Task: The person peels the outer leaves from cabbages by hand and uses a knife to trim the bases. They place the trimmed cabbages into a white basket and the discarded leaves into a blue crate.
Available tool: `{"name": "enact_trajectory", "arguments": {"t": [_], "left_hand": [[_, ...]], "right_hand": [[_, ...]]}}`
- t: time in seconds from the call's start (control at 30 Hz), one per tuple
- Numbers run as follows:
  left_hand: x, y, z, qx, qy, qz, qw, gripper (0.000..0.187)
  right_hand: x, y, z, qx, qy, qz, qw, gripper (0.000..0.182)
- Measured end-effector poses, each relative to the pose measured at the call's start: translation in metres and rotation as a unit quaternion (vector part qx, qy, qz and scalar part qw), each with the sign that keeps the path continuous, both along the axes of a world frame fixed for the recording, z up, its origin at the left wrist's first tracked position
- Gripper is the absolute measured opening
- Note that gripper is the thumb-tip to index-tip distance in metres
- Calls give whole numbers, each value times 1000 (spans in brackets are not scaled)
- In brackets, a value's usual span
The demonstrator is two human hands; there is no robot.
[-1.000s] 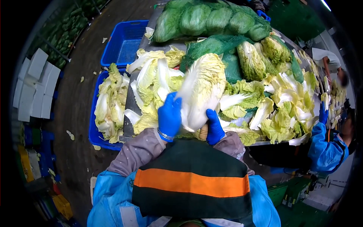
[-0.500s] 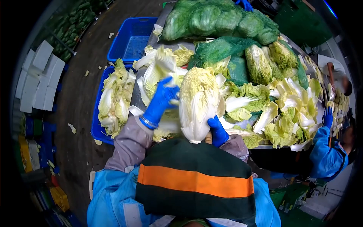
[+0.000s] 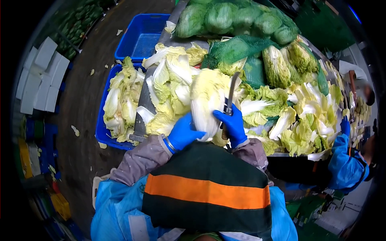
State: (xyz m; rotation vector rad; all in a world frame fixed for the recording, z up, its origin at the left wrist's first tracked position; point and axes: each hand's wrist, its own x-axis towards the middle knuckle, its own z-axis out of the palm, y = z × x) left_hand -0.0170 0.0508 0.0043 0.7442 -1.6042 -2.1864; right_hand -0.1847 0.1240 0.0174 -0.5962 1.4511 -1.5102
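The left hand (image 3: 184, 133), in a blue glove, has its fingers clamped on the lower left side of a pale napa cabbage (image 3: 207, 100), which is held upright at the near edge of the worktop (image 3: 140, 127). The right hand (image 3: 233, 125), also gloved in blue, has its fingers closed around the handle of a knife (image 3: 232, 94), whose blade points up beside the right side of the cabbage. Loose leaves (image 3: 171, 78) lie to the left, and a larger leaf pile (image 3: 311, 116) spreads to the right. On the far side are green netting (image 3: 233, 48) and a net bag (image 3: 241, 18) of round heads. Left of the worktop, a near blue crate (image 3: 100, 120) holds leaves, with a far blue crate (image 3: 142, 40) beyond it. At the far right, a co-worker's gloved hand (image 3: 345, 125) reaches over the worktop.
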Motion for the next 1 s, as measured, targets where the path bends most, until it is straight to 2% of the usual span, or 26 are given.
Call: {"name": "enact_trajectory", "arguments": {"t": [0.03, 0.07, 0.17, 0.2, 0.23, 0.3, 0.4, 0.47, 0.5, 0.53, 0.57, 0.6, 0.7, 0.83, 0.87, 0.9, 0.97, 1.0], "left_hand": [[1, 2, -4, -25, 14, 4, 1000, 70], [2, 3, -4, -22, 36, 6, 999, 69], [-1, 3, 2, 14, 1, 38, 999, 63], [-2, 2, 14, 40, 19, 47, 998, 55], [-2, 2, 13, 22, 8, 47, 999, 53], [4, -2, 9, -15, -12, 48, 999, 48], [7, -5, -3, 37, -7, 44, 998, 43], [9, -7, -7, 112, -18, 32, 993, 42], [11, -3, -7, 213, 81, 39, 973, 42], [11, -1, -16, 222, 75, 31, 972, 43], [10, -1, -25, 230, 70, 22, 971, 43], [10, -1, -11, 203, 55, 22, 977, 44], [9, -7, -21, 106, 34, -3, 994, 48], [6, -6, -14, 171, 32, 34, 984, 51], [6, -6, -10, 183, 27, 43, 982, 51], [7, -7, -7, 195, 22, 50, 979, 51], [11, -8, -8, 102, -10, 45, 994, 49], [14, -9, -8, 44, -26, 25, 998, 49]], "right_hand": [[2, 0, 6, 56, 25, 15, 998, 47], [6, -1, 9, 31, 42, -15, 999, 35], [-2, -2, -26, 11, 94, -86, 992, 25], [7, -3, -14, -19, 107, -100, 989, 23], [9, 0, -8, 4, 200, -85, 976, 24], [8, 3, -12, 1, 235, -79, 969, 24], [9, 6, -12, -3, 201, -79, 976, 23], [5, 5, -14, -35, 25, -109, 993, 22], [4, 5, -14, -52, -64, -121, 989, 23], [8, 6, -15, -38, 7, -136, 990, 23], [5, 8, -45, -7, 108, -117, 987, 24], [4, 7, -40, -7, 98, -108, 989, 24], [-1, 2, -39, -6, 25, -109, 994, 25], [0, 2, -21, 53, -71, -86, 992, 29], [-2, 5, -32, 34, -135, -74, 988, 31], [-2, 6, -36, 17, -117, -58, 991, 31], [-2, 10, -39, -20, -81, -34, 996, 30], [4, 6, -38, -72, -122, -42, 989, 28]]}}
